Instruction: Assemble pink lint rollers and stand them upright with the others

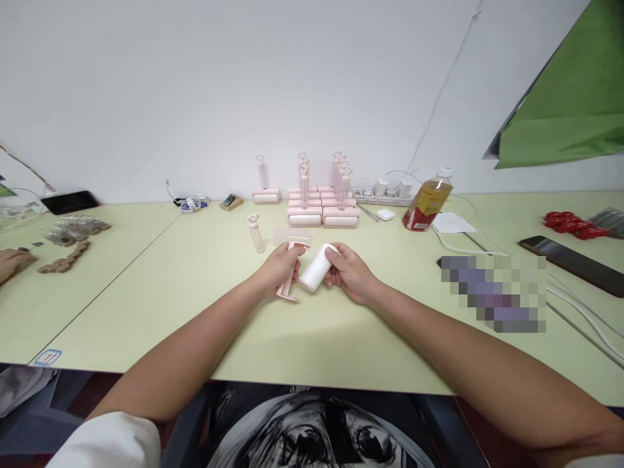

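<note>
My left hand [283, 265] is closed on a pink plastic frame [287, 286], whose two ends stick out above and below the fingers. My right hand [348, 270] grips a white roll [316, 268] near its upper end; the roll is tilted, its lower end close to the frame but apart from it. Just behind my left hand, a translucent pink cover [292, 236] lies on the table. A pink handle [256, 234] stands upright behind and to the left.
Several pink rollers [305, 211] with upright handles stand at the back, near a power strip [383, 198]. A drink bottle [428, 200] and phones [572, 263] are to the right. At the far left, another person's hand [14, 262] is near brown pieces [65, 261].
</note>
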`<state>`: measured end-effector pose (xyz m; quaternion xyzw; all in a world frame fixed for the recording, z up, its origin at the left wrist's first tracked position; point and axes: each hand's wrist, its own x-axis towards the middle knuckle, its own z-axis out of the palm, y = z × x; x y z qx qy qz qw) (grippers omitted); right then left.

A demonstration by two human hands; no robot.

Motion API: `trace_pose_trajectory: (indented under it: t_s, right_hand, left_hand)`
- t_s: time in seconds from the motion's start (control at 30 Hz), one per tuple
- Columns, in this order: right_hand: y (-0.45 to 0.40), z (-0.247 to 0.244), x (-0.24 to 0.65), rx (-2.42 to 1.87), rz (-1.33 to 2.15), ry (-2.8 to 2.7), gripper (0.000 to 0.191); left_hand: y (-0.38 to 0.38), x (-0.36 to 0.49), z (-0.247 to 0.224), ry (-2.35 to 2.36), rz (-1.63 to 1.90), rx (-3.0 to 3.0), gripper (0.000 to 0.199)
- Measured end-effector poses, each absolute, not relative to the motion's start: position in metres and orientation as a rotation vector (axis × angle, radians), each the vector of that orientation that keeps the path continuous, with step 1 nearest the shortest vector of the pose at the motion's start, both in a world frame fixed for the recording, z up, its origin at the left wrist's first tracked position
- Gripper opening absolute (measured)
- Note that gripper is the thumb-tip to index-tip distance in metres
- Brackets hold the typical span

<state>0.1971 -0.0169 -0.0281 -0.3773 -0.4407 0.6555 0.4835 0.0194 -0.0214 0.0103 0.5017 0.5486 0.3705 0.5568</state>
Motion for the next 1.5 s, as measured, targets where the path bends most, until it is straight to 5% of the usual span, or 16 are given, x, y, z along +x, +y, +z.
trace_pose_trajectory:
  t_s: [0.23, 0.63, 0.9, 1.5]
  right_hand:
    - [-0.025, -0.031, 0.19, -0.909, 1.584, -1.204, 0.053]
    - [-0.039, -0.02, 0.187, -0.904, 1.451, -1.478, 0.048]
    - [-0.037, -0.011, 0.196, -1.104, 1.444, -1.577, 0.047]
    - [-0.043, 0.001, 0.193, -1.227, 1.598, -1.705, 0.059]
  left_hand:
    - [-0.025, 0.026, 0.007, 1.23, 0.925, 1.052, 0.024]
    - [-0.027, 0.032, -0.006, 1.314, 1.026, 1.358, 0.023]
    - [-0.02, 0.009, -0.003, 1.032, 0.789, 1.939, 0.036]
    - [-0.018, -0.006, 0.01, 0.984, 0.517, 2.003, 0.031]
